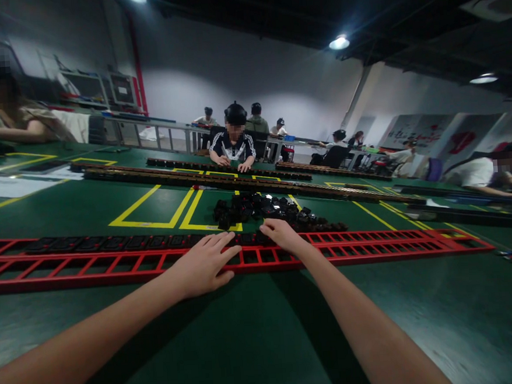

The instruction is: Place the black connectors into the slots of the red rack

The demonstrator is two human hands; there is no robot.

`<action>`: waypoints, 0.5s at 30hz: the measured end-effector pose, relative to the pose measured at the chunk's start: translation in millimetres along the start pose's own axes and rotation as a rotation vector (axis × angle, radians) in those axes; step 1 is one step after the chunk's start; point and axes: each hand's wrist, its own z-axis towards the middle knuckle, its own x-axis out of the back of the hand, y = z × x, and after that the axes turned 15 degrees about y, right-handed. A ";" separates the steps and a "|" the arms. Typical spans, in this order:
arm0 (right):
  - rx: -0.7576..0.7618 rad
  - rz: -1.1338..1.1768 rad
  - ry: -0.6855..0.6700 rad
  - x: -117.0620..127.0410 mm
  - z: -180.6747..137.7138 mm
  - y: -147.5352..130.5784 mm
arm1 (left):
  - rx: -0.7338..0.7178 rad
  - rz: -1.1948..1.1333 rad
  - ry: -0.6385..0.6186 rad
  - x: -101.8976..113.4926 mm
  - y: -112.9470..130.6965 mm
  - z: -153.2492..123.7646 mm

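Note:
A long red ladder-like frame [366, 259] lies across the green table, with two rows of slots. Square black parts [117, 242] fill slots of its far row, from the left up to my hands. My left hand [203, 263] rests over the frame, palm down, fingers stretched out and slightly apart. At the far row, my right hand [280, 235] is closed, thumb and fingers pressed together; whatever it pinches is too small or hidden to name. Just beyond both hands sits a loose heap of black parts [257, 206].
Yellow tape outlines [146, 225] mark the green tabletop [257, 332]. Long dark strips [326, 193] run across the table behind the heap. A person [232, 141] works opposite; others sit at left and right. White paper [12, 185] lies far left.

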 end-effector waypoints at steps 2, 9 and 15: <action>0.000 -0.020 0.006 -1.4 -1.0 -0.5 | 0.002 -0.001 -0.002 -0.1 -0.2 -0.1; -0.001 -0.080 0.033 -2.0 -2.8 -5.0 | -0.018 0.002 0.016 -2.2 -1.9 -0.9; -0.026 -0.099 0.027 -0.8 -4.4 -9.5 | -0.023 0.003 0.014 -3.2 -3.2 -1.5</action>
